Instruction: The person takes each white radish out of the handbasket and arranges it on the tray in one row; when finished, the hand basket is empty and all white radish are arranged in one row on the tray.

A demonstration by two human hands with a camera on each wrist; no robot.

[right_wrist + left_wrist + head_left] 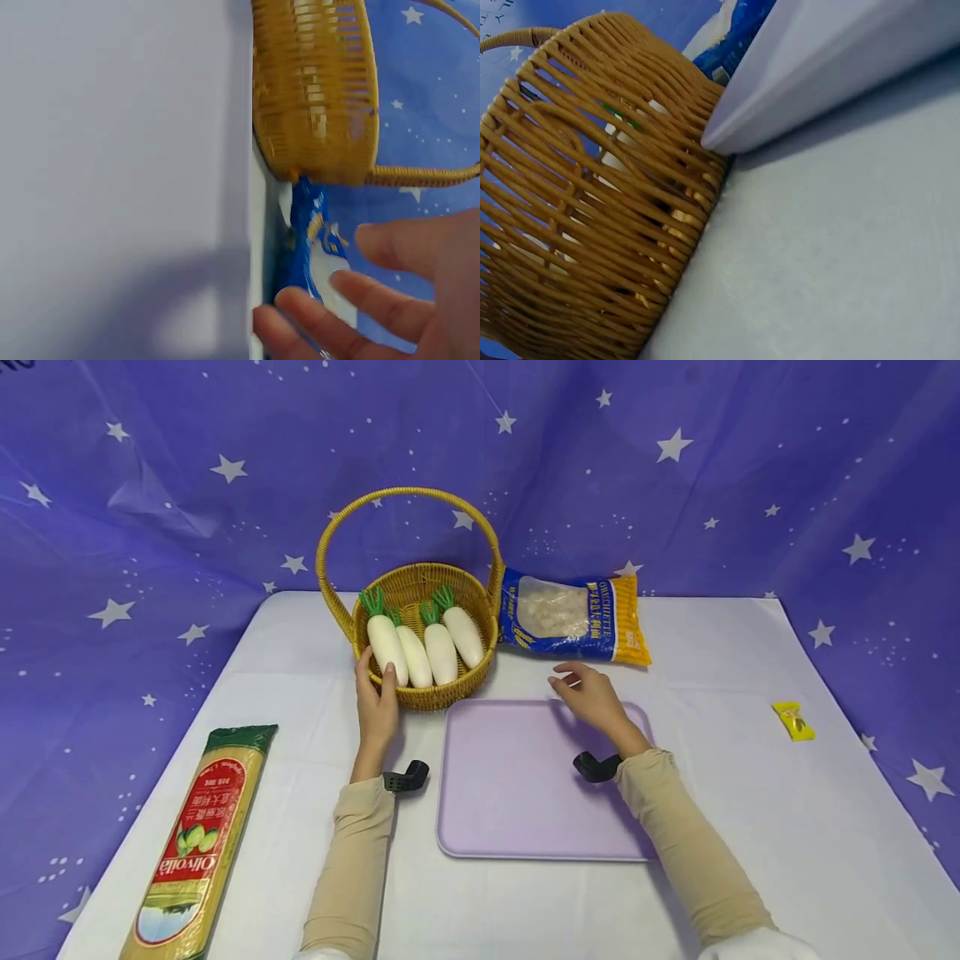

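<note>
My left hand (377, 710) is at the front left of a wicker basket (426, 697), its fingers by the rim and its thumb over the lower end of the leftmost toy white radish (386, 647). Both look fairly straight; whether they touch the radish is unclear. In the left wrist view the basket's woven side (592, 187) fills the left half, and the hand is out of sight. My right hand (594, 697) hovers over the back of the lilac tray (525, 777), fingers loosely bent with nothing between them. Several white radishes with green tops lie together in the basket.
Behind the tray lies a blue and orange bag of orechiette pasta (570, 617), close beside the basket. At the left lies a long spaghetti pack (201, 843). A small yellow wrapped candy (793, 721) sits at the right. The basket handle (408, 492) stands upright.
</note>
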